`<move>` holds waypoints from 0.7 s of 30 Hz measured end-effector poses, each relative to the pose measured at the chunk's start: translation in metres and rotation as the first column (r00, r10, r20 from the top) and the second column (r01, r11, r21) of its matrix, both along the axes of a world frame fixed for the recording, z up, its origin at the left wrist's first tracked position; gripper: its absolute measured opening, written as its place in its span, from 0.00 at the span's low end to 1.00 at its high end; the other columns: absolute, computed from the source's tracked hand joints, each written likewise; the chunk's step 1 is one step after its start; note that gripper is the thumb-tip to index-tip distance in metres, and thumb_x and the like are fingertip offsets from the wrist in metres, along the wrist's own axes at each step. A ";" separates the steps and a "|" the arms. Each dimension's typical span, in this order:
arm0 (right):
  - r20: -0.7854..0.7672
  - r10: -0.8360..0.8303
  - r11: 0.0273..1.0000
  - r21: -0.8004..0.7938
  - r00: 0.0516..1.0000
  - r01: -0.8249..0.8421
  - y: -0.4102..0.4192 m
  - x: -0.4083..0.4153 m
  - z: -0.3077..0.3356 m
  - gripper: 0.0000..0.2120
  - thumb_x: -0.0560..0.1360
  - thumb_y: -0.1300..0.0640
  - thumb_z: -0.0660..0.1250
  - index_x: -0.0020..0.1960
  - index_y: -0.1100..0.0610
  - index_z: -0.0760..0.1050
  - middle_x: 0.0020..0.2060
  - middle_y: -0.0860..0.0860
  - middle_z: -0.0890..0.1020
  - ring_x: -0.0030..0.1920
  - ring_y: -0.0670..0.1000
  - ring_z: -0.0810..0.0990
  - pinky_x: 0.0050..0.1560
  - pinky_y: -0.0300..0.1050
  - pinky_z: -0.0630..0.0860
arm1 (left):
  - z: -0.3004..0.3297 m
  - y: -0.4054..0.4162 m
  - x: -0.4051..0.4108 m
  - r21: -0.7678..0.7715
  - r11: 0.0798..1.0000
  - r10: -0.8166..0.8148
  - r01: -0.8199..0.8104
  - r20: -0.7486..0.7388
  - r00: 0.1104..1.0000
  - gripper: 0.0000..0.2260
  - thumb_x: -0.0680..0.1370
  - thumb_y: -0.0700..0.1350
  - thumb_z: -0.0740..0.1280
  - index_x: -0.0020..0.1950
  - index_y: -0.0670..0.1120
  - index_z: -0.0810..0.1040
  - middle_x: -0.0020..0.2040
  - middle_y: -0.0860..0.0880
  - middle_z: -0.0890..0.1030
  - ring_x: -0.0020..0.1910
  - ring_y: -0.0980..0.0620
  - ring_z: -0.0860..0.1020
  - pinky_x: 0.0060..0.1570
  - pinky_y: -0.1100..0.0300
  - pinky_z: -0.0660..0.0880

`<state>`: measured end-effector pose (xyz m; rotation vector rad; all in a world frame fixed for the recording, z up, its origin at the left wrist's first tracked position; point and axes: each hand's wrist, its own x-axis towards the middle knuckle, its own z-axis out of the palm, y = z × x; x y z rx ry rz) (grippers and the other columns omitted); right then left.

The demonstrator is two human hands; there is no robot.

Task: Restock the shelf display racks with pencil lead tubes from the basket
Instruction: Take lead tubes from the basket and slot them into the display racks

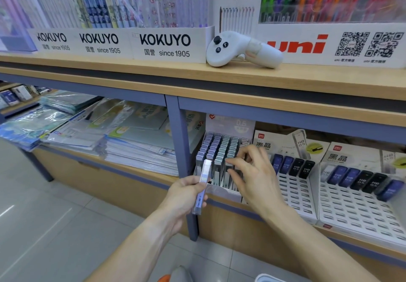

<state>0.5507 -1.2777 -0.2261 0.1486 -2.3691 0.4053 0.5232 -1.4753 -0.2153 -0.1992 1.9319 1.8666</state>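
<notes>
Head view: we hold one pencil lead tube (203, 185) in the left hand (186, 196), fingers and thumb pinching it near mid-length, tube upright and slightly tilted, just in front of the left display rack (219, 158). Right hand (252, 171) hovers over that rack's front rows, fingers loosely spread, tips at the tube caps; whether they pinch one we cannot tell. Step in hand, as we judge it: slotting tubes into the nearly full rack. Next move calls for finding a free slot and lowering the tube straight in. Basket not clearly identifiable. Readable: "0.5" on rack header; "HB 0.5" on dark tubes (296, 167); "KOKUYO since 1905" sign (164, 44); "uni" sign (298, 45). White controller (241, 49) rests on upper shelf (131, 70).
</notes>
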 end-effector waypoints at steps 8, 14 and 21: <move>0.095 0.007 1.000 -0.007 0.995 -0.006 -0.002 0.000 0.004 0.15 0.72 0.57 0.77 0.58 0.53 0.83 0.52 0.48 0.76 0.55 0.52 0.72 0.48 0.49 0.78 | 0.003 0.000 0.005 -0.073 0.997 -0.045 0.039 -0.082 0.996 0.10 0.79 0.36 0.71 0.57 0.50 0.82 0.47 0.49 0.83 0.48 0.48 0.83 0.42 0.55 0.76; 0.218 0.273 0.837 -0.533 0.937 -0.119 -0.025 0.006 0.028 0.14 0.76 0.53 0.74 0.60 0.42 0.77 0.44 0.42 0.83 0.43 0.41 0.79 0.43 0.34 0.75 | 0.007 0.002 0.006 -0.091 0.989 -0.133 0.115 -0.229 0.964 0.12 0.79 0.40 0.71 0.60 0.54 0.84 0.54 0.52 0.85 0.57 0.53 0.82 0.59 0.58 0.77; 0.098 0.214 0.877 -0.458 0.972 -0.147 -0.032 -0.009 0.033 0.12 0.76 0.56 0.75 0.55 0.47 0.75 0.42 0.42 0.83 0.43 0.40 0.83 0.45 0.39 0.80 | -0.004 0.000 -0.003 -0.254 0.966 -0.007 -0.054 -0.235 0.972 0.18 0.82 0.34 0.63 0.69 0.50 0.74 0.61 0.52 0.79 0.61 0.53 0.76 0.59 0.61 0.70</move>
